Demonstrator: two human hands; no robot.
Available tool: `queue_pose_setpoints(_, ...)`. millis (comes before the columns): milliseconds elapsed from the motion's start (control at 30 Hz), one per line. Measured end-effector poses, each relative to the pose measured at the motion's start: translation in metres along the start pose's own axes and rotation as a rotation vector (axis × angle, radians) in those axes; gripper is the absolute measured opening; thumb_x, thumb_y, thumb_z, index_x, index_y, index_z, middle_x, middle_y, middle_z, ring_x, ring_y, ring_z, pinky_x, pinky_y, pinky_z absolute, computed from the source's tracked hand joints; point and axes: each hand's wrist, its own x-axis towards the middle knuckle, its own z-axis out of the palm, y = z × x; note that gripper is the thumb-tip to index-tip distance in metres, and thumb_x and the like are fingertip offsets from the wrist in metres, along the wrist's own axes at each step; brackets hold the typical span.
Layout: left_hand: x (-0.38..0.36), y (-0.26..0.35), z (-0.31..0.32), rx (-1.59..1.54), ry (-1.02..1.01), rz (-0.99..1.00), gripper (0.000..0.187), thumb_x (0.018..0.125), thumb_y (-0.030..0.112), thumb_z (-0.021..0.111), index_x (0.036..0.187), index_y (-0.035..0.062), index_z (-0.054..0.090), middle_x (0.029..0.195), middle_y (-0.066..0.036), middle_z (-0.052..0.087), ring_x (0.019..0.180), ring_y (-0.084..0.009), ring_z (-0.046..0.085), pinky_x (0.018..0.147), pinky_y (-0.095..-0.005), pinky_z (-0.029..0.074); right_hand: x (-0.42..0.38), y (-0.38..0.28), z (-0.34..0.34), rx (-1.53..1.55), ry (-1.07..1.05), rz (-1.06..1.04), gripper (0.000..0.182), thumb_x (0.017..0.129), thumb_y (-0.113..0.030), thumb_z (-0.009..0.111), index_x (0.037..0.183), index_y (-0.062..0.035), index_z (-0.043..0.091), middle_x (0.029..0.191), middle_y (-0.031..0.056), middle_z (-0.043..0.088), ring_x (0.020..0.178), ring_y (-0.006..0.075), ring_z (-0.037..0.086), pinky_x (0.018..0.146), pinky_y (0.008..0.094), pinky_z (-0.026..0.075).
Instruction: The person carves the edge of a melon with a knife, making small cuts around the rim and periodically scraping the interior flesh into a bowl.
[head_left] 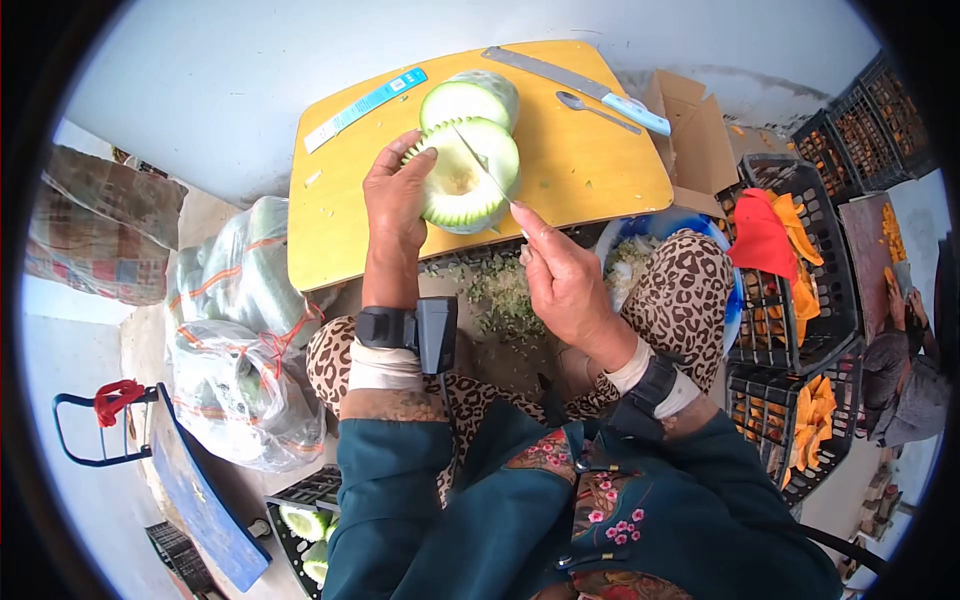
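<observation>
Melon [462, 185] on the yellow board [580, 165]: my left hand [395, 195] grips its rim, right hand [562, 280] clenches a knife [484, 168] inside it.

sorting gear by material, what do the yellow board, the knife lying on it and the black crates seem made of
Yellow board: probably laminated wood or plastic; smooth, slightly glossy top.
Knife lying on it: grey metal blade, likely steel, with a pale blue handle that looks plastic.
Black crates: moulded plastic, judging by the open lattice walls.
</observation>
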Motion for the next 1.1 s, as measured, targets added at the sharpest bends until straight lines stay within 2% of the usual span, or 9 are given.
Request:
queue_pose_setpoints(133, 0.001, 0.0, 0.001, 0.014, 0.015, -0.006, 0.029, 0.081, -0.005, 0.065, 0.11, -0.0014, 0.061, 0.097, -0.009, 0.062, 0.083, -0.0159, 0.062, 0.071, -0.0278, 0.053, -0.002, 0.002, 0.005, -0.028, 0.029, -0.02, 0.048, 0.084, 0.006, 0.052, 0.131, -0.0024, 0.048, 0.099, 0.0235, 0.062, 0.087, 0.0388, 0.063, 0.073, 0.0415, 0.051)
queue_pose_setpoints(300, 0.002, -0.003, 0.0, 0.06, 0.011, 0.024, 0.031, 0.085, -0.003, 0.063, 0.115, -0.0015, 0.058, 0.102, -0.01, 0.063, 0.086, -0.0175, 0.064, 0.073, -0.0297, 0.056, -0.004, 0.005, 0.004, 0.035, 0.042, -0.009, 0.046, 0.085, 0.006, 0.051, 0.13, 0.0002, 0.048, 0.106, 0.025, 0.062, 0.092, 0.0389, 0.063, 0.077, 0.0401, 0.052)
queue_pose_setpoints(500, -0.001, -0.001, 0.001, 0.079, -0.002, 0.027, 0.03, 0.084, -0.003, 0.064, 0.114, -0.0008, 0.059, 0.102, -0.01, 0.063, 0.087, -0.0169, 0.063, 0.073, -0.0291, 0.055, -0.023, 0.012, 0.002, 0.094, -0.005, 0.07, 0.044, 0.085, 0.006, 0.05, 0.129, 0.0036, 0.048, 0.111, 0.0262, 0.061, 0.099, 0.0374, 0.063, 0.081, 0.039, 0.051)
queue_pose_setpoints(600, -0.002, -0.001, 0.003, 0.08, -0.012, 0.029, 0.03, 0.084, -0.002, 0.064, 0.113, -0.0007, 0.059, 0.102, -0.01, 0.063, 0.087, -0.0167, 0.063, 0.073, -0.0289, 0.055, -0.027, 0.011, 0.002, 0.152, 0.009, 0.07, 0.045, 0.086, 0.006, 0.05, 0.13, 0.0026, 0.047, 0.107, 0.0248, 0.063, 0.093, 0.0366, 0.064, 0.079, 0.0369, 0.051)
queue_pose_setpoints(700, -0.002, 0.001, 0.003, 0.09, -0.022, 0.025, 0.029, 0.084, -0.002, 0.064, 0.113, -0.0005, 0.06, 0.102, -0.01, 0.063, 0.087, -0.0167, 0.063, 0.073, -0.0292, 0.055, -0.036, 0.006, -0.004, 0.185, -0.054, 0.191, 0.046, 0.086, 0.005, 0.05, 0.132, 0.001, 0.047, 0.094, 0.0185, 0.065, 0.081, 0.0281, 0.065, 0.073, 0.0333, 0.051)
queue_pose_setpoints(800, -0.003, 0.002, 0.004, 0.059, -0.056, 0.009, 0.028, 0.082, -0.003, 0.065, 0.11, -0.0011, 0.061, 0.1, -0.01, 0.063, 0.085, -0.0165, 0.063, 0.072, -0.0285, 0.054, -0.047, 0.006, -0.009, 0.365, -0.092, 0.304, 0.046, 0.089, 0.001, 0.051, 0.135, -0.0023, 0.045, 0.081, 0.0085, 0.061, 0.068, 0.0134, 0.059, 0.064, 0.0268, 0.048)
queue_pose_setpoints(900, -0.003, 0.002, 0.006, 0.034, -0.073, 0.002, 0.028, 0.081, -0.003, 0.065, 0.109, -0.0016, 0.062, 0.099, -0.01, 0.063, 0.084, -0.0164, 0.063, 0.071, -0.0279, 0.054, -0.048, -0.001, -0.016, 0.593, -0.127, 0.484, 0.044, 0.094, -0.004, 0.049, 0.138, -0.0055, 0.043, 0.078, 0.002, 0.057, 0.063, 0.0036, 0.049, 0.057, 0.0206, 0.043)
queue_pose_setpoints(1000, -0.001, 0.001, 0.005, 0.03, -0.073, 0.01, 0.028, 0.081, -0.003, 0.066, 0.109, -0.0017, 0.061, 0.099, -0.011, 0.063, 0.084, -0.0165, 0.063, 0.071, -0.028, 0.054, -0.051, -0.002, -0.016, 0.847, -0.099, 0.531, 0.043, 0.097, -0.008, 0.047, 0.139, -0.0083, 0.042, 0.079, 0.0001, 0.058, 0.057, 0.0015, 0.043, 0.053, 0.0168, 0.038)
queue_pose_setpoints(1100, 0.0, 0.0, 0.002, 0.016, -0.039, 0.002, 0.029, 0.082, -0.003, 0.066, 0.11, -0.0017, 0.061, 0.099, -0.011, 0.063, 0.083, -0.0166, 0.063, 0.071, -0.0282, 0.054, -0.052, -0.013, -0.028, 0.9, -0.204, 0.612, 0.042, 0.097, -0.009, 0.045, 0.14, -0.0084, 0.042, 0.079, 0.0, 0.058, 0.055, 0.0013, 0.04, 0.051, 0.0163, 0.036)
